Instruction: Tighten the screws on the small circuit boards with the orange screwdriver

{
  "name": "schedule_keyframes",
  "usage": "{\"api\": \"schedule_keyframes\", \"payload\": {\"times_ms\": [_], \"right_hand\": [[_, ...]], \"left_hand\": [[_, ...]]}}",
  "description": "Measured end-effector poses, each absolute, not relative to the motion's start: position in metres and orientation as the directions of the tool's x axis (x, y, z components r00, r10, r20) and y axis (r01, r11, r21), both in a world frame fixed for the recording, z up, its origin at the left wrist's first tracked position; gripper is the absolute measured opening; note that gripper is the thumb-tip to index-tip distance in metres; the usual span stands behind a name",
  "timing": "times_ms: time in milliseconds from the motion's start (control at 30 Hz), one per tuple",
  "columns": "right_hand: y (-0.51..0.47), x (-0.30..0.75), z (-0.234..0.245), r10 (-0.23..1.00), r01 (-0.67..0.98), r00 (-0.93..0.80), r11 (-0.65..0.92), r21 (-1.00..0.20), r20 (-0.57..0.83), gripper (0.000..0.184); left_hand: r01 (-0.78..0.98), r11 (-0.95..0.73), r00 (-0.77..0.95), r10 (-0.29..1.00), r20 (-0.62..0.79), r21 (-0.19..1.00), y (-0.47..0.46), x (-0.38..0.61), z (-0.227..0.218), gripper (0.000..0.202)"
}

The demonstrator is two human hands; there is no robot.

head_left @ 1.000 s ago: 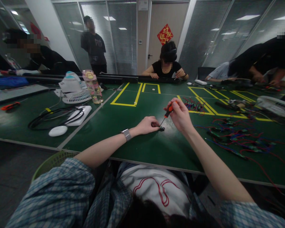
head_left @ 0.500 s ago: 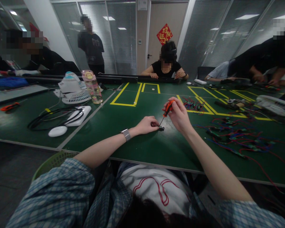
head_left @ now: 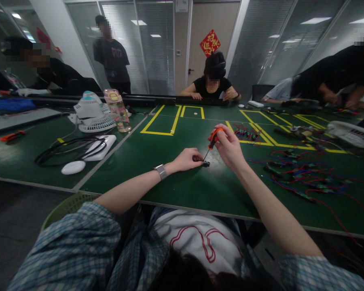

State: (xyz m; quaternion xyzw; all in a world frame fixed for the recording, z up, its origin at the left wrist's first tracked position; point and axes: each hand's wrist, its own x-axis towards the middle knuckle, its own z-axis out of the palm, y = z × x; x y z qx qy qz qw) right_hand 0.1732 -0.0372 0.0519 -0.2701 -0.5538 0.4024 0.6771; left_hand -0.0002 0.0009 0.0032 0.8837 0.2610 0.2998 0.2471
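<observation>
My right hand (head_left: 229, 146) is closed round the orange and black handle of a screwdriver (head_left: 214, 138). The tool slants down to the left, and its tip meets a small circuit board (head_left: 206, 163) lying on the green table (head_left: 170, 190). At the board's left end, the fingers of my left hand (head_left: 188, 160) pinch it against the tabletop. A grey-banded watch sits on my left wrist. My left fingertips partly cover the board, so its full shape and the exact point under the tip are hidden.
Wired circuit boards (head_left: 303, 173) lie in a tangle at right, with a smaller bunch (head_left: 245, 133) behind. On the left are a white fan (head_left: 91, 113), a bottle (head_left: 118, 111), a black cable (head_left: 63, 151), a white mouse (head_left: 73, 167) and another screwdriver (head_left: 12, 136). Several people are around the table.
My hands, the screwdriver and the board look almost unmoved. In the background, the standing person has shifted slightly left.
</observation>
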Motion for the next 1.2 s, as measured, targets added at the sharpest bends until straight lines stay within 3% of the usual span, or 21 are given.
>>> {"api": "schedule_keyframes", "payload": {"times_ms": [433, 900, 1067, 1200], "right_hand": [[-0.0381, 0.1721, 0.0545, 0.887, -0.368, 0.071, 0.449, -0.814, 0.457, 0.028], [-0.039, 0.1741, 0.0538, 0.868, -0.298, 0.01, 0.477, -0.827, 0.497, 0.033], [-0.0409, 0.1708, 0.0543, 0.847, -0.329, -0.001, 0.502, -0.799, 0.532, 0.02], [-0.0393, 0.1712, 0.0542, 0.839, -0.324, 0.049, 0.526, -0.786, 0.542, 0.02]], "left_hand": [[0.286, -0.753, 0.687, 0.592, 0.421, 0.593, 0.001, -0.0005, 0.0027, 0.012], [0.285, -0.743, 0.677, 0.603, 0.422, 0.606, 0.0024, 0.0, 0.0003, 0.011], [0.283, -0.741, 0.679, 0.604, 0.418, 0.609, 0.0025, 0.0004, 0.0001, 0.012], [0.288, -0.742, 0.677, 0.605, 0.42, 0.605, 0.0026, 0.0004, -0.0001, 0.012]]}}
